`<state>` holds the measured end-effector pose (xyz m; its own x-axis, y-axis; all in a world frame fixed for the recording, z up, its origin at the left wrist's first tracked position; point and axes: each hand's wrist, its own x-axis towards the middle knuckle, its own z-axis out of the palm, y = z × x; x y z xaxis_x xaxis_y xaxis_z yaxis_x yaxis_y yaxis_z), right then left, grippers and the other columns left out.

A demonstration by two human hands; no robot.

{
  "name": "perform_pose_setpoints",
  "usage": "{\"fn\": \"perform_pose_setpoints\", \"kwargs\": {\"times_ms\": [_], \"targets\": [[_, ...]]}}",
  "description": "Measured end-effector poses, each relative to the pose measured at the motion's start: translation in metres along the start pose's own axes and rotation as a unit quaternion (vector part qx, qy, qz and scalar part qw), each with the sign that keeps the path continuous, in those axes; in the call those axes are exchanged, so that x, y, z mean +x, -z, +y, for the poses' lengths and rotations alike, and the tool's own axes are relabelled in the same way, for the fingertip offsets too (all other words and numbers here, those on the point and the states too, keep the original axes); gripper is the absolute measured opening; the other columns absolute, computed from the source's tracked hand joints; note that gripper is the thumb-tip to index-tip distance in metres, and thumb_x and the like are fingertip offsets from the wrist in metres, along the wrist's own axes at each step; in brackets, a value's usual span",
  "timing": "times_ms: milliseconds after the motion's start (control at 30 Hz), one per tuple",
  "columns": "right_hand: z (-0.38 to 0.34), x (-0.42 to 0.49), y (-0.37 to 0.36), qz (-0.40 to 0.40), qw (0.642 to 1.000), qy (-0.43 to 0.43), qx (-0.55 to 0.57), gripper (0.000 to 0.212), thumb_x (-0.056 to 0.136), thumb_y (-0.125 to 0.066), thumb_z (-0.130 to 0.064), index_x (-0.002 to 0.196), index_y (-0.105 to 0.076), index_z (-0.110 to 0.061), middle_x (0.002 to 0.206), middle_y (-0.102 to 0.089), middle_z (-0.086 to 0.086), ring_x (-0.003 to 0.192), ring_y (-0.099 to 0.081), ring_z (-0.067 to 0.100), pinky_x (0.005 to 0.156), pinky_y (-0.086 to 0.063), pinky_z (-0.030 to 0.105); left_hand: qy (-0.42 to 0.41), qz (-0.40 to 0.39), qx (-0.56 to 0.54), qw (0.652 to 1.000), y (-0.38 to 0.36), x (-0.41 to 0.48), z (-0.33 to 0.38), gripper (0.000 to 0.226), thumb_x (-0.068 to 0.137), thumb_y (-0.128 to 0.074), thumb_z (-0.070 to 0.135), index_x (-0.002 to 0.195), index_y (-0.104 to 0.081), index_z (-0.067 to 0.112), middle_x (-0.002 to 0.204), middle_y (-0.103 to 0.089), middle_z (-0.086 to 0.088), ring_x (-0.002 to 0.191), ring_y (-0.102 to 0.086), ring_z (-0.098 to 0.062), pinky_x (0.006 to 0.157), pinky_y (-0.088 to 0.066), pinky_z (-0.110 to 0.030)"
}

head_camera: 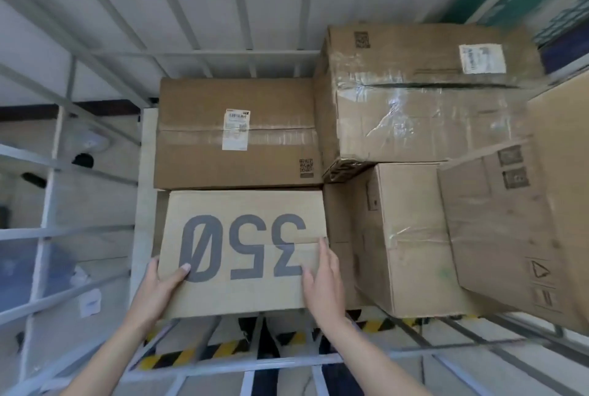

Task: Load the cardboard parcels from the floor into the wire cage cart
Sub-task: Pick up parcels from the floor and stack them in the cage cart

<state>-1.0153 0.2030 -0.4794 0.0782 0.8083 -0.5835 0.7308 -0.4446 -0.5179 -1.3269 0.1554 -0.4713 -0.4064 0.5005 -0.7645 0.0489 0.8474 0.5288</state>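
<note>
Cardboard parcels already fill much of the wire cage cart (95,54): four sit inside. The left hand (159,287) and right hand (322,281) grip the "350" box (242,252) by its sides, fingers spread, setting it in. The floor stock is unseen.

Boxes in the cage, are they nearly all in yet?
Four parcels already sit inside the wire cage cart, like the labelled box. Both hands, left hand and right hand, are placing the 350 box. Any parcels left on the floor are out of view.
</note>
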Motion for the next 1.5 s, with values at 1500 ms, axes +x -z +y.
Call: {"fn": "perform_pose_setpoints", "kwargs": {"times_ms": [1500], "targets": [[-0.063,-0.249,0.631,0.239,0.938,0.200,0.155,0.039,0.096,-0.048,-0.030,0.131,-0.055,-0.045,0.114,-0.063,-0.030,0.105,-0.060,-0.002,0.084,-0.046,0.016,-0.290,-0.237,0.041,0.926,-0.231,-0.521,0.384,0.081,0.084,-0.046,0.077,0.154,-0.022,0.043,0.142,-0.027,0.032,0.132,-0.029,0.013,0.105,-0.025,-0.022]]}}
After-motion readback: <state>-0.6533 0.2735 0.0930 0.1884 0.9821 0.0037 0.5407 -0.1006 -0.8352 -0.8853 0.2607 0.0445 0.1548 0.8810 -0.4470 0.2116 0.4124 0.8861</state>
